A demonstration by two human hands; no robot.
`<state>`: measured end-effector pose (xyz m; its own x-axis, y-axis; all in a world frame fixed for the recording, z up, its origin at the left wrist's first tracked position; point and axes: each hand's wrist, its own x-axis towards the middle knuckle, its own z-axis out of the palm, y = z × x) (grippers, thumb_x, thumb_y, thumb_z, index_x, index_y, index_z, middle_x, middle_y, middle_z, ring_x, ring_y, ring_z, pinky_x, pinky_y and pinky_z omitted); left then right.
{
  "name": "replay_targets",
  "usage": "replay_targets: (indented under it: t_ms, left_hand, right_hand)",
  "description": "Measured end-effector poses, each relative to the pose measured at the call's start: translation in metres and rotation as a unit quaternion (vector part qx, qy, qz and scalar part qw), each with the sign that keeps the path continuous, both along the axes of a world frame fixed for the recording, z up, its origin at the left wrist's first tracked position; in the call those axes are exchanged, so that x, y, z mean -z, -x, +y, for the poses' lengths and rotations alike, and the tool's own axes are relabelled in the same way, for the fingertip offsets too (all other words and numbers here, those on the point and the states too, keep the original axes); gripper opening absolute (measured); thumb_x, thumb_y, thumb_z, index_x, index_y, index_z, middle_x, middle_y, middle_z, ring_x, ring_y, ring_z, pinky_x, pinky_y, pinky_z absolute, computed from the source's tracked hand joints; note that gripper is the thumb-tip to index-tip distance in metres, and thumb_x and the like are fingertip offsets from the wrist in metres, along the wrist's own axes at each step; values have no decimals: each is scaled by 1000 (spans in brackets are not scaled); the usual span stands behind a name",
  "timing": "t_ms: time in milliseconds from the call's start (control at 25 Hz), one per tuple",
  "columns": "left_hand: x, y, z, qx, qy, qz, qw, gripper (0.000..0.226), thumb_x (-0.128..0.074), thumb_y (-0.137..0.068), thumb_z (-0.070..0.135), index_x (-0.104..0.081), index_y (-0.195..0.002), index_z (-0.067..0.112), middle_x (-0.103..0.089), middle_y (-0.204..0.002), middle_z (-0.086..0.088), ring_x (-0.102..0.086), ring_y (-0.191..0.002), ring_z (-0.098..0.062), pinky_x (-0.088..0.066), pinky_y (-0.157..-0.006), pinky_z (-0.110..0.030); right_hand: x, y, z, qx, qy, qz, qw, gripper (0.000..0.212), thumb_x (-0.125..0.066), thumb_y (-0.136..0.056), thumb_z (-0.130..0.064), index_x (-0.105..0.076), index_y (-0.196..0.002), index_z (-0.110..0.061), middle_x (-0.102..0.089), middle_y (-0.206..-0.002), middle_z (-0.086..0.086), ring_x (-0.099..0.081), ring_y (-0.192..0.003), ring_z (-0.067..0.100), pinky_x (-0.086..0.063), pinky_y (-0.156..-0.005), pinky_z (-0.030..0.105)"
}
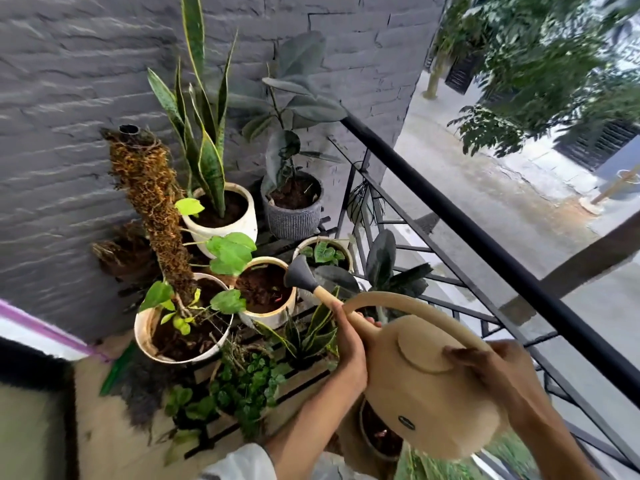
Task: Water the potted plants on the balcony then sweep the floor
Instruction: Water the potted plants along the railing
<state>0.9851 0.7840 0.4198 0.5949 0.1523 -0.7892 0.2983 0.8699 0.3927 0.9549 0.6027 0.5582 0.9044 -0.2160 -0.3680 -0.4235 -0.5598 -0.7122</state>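
Watering can spout points up-left toward pots

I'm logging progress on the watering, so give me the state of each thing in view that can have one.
watering can: tilted, held in both hands
rose head: over the cream pot, no water visible
left hand: gripping the spout
right hand: on the can's body
cream pot: upright, dark soil, little growth
moss pole: leaning in its white pot
snake plant: upright
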Motion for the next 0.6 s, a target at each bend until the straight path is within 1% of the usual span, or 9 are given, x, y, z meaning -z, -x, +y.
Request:
replay_targets:
  t_ms: [80,160,240,280,360,400,480,520,600]
  left_hand:
    - [3,-5,-3,-11,11,5,1000,61,-49,-99,71,-61,-85,13,-67,-63,-5,-68,-54,-22,-62,-59,-34]
    - [5,-4,-6,-26,18,3,999,63,-49,-98,73,-61,-85,12,-68,-64,-5,-69,-55,-23,-62,-65,-37]
    - [9,-5,-8,-25,19,-3,999,64,-49,-96,74,-60,-84,12,-67,-63,-5,-68,-55,-22,-63,-76,-44]
    - [11,-5,-10,-25,19,-6,999,65,-50,-93,76,-60,-83,12,-66,-63,-5,-67,-54,-22,-63,-82,-48]
    - [14,-7,-11,-17,23,-12,1000,69,-53,-82,82,-60,-82,14,-67,-64,-5,-68,-56,-22,-63,-82,-47]
    - [15,-7,-11,-8,25,-11,1000,70,-53,-80,84,-61,-83,14,-68,-65,-5,-69,-58,-22,-63,-83,-47]
    - [20,-7,-11,4,28,-1,1000,72,-52,-86,84,-65,-89,13,-70,-71,-7,-70,-64,-25,-62,-91,-50]
    - [23,-7,-10,10,31,-1,999,74,-52,-86,84,-65,-91,12,-70,-73,-8,-70,-66,-26,-62,-91,-49]
    - [23,-8,-10,24,36,-8,999,77,-52,-83,85,-66,-95,10,-69,-73,-9,-69,-65,-26,-64,-81,-44]
  right_hand:
    - [1,-9,-3,-11,8,-6,1000,45,-80,-43,-48,-60,-45,-8,-49,-43,2,-43,-48,19,-28,-58,33]
    - [4,-14,-6,-17,14,-5,1000,52,-81,-42,-50,-61,-50,-3,-53,-46,9,-48,-49,21,-31,-59,34]
    - [7,-14,-8,-24,16,0,1000,60,-81,-41,-52,-63,-58,2,-60,-52,19,-51,-50,22,-33,-59,34]
    - [8,-14,-9,-26,20,3,999,62,-81,-40,-52,-65,-61,4,-61,-54,19,-52,-50,23,-34,-58,34]
    - [9,-16,-11,-19,22,1,1000,60,-82,-40,-51,-67,-62,3,-60,-51,11,-53,-50,23,-35,-58,33]
    - [9,-16,-11,-15,24,-1,1000,57,-82,-41,-50,-68,-61,2,-60,-50,8,-52,-49,23,-35,-57,33]
    - [7,-15,-10,-21,27,8,999,54,-82,-44,-47,-62,-55,1,-53,-47,4,-47,-48,22,-32,-58,32]
    - [7,-14,-9,-25,25,12,999,52,-82,-45,-47,-58,-52,-1,-49,-46,3,-43,-48,21,-30,-58,33]
    - [7,-13,-9,-20,22,18,999,48,-83,-46,-46,-60,-51,-4,-46,-46,3,-41,-48,21,-29,-59,34]
